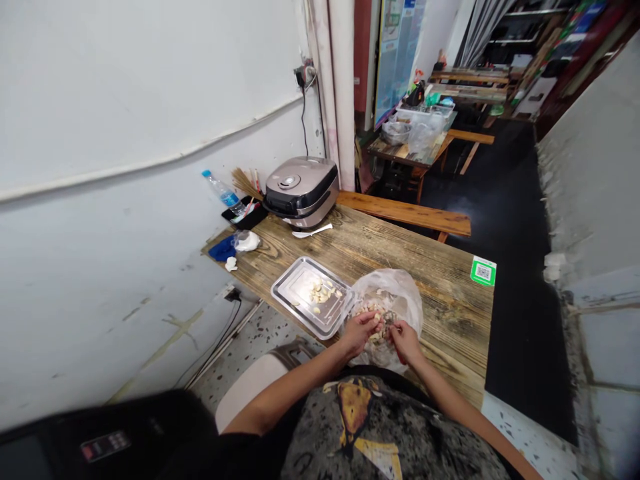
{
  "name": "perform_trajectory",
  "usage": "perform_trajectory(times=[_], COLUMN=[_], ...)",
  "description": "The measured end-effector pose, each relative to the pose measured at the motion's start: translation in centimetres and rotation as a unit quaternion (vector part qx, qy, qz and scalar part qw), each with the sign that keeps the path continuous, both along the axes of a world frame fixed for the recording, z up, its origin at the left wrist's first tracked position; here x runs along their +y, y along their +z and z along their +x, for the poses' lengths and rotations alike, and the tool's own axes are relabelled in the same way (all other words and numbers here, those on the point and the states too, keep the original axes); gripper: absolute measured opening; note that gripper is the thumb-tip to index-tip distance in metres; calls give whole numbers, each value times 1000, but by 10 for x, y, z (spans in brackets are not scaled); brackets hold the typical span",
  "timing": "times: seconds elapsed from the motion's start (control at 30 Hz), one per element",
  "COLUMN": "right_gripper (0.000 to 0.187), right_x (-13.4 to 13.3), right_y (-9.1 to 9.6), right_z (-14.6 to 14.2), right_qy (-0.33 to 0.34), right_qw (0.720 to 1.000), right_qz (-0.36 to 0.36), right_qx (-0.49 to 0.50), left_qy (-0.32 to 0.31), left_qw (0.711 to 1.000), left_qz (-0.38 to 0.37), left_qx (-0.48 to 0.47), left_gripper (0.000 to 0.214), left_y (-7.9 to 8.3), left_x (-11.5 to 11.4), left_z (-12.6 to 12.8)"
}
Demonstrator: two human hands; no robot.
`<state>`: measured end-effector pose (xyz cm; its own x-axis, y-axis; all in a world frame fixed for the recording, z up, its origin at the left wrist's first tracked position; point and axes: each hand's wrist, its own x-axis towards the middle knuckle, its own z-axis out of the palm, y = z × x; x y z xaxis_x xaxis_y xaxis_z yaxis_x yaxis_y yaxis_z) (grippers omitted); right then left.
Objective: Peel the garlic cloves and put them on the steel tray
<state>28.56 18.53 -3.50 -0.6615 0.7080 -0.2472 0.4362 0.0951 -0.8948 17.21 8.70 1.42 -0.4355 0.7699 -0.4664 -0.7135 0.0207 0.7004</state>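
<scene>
Bench: rough wooden planks set against a white wall, carrying everything below.
Rice cooker: grey, lid down, at the far end by the wall; white spoon lying just in front.
Plastic bag: clear, open and crumpled at the near edge, with a heap of pale cloves and skins inside, garlic by the look.
Tray: shallow steel, touching the bag's left side; a small scatter of peeled cloves near its middle, the rest bare metal.
Left hand: over the bag's mouth, fingers curled in and pinching a clove.
Right hand: facing the left, fingertips closed on the same clove; the exact grip is too small to make out.
Water bottle: leaning against the wall beyond a blue cloth, well apart from the hands.
Step in hand: judged as skinning one clove above the bag, the skins falling among the rest.
Next move: calls for a clean pull of the last skin, then a short carry left over the tray rim.
</scene>
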Motion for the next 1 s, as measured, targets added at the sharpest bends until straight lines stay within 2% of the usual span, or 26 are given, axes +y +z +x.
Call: perform_trajectory(times=[0.07,0.13,0.23,0.33,0.4,0.5,0.57,0.67,0.8,1.0], right_gripper=[27,35,43,45,43,35,33,29,24,31], right_x=[-2,-5,-8,-11,-11,-8,-6,-6,-7,-5], right_y=[14,30,52,64,66,66,67,70,68,66], right_z=[-1,-3,-4,-3,-2,0,0,0,-1,-1], right_qy=[-26,-18,34,60,47,28,42,79,87,91], right_qw=[993,984,976,975,980,992,996,992,989,984], right_qz=[-92,-141,-179,-188,-177,-109,-75,-98,-111,-139], right_qx=[68,110,117,101,84,59,25,-4,52,66], left_qy=[4,-5,-28,-26,-20,-17,-20,-42,-63,-62], left_qw=[1000,1000,999,996,992,983,977,966,948,944], left_qz=[-5,-6,-7,-24,-45,-72,-83,-90,-98,-95], left_qx=[4,11,39,80,114,167,195,240,296,311], left_gripper=[36,36,41,39,36,34,34,37,37,36], left_y=[0,1,3,5,5,6,6,5,3,0], left_x=[-1,-1,0,0,0,0,-1,-1,-2,-2], left_z=[0,-1,-1,-2,-2,-1,-2,-4,-7,-8])
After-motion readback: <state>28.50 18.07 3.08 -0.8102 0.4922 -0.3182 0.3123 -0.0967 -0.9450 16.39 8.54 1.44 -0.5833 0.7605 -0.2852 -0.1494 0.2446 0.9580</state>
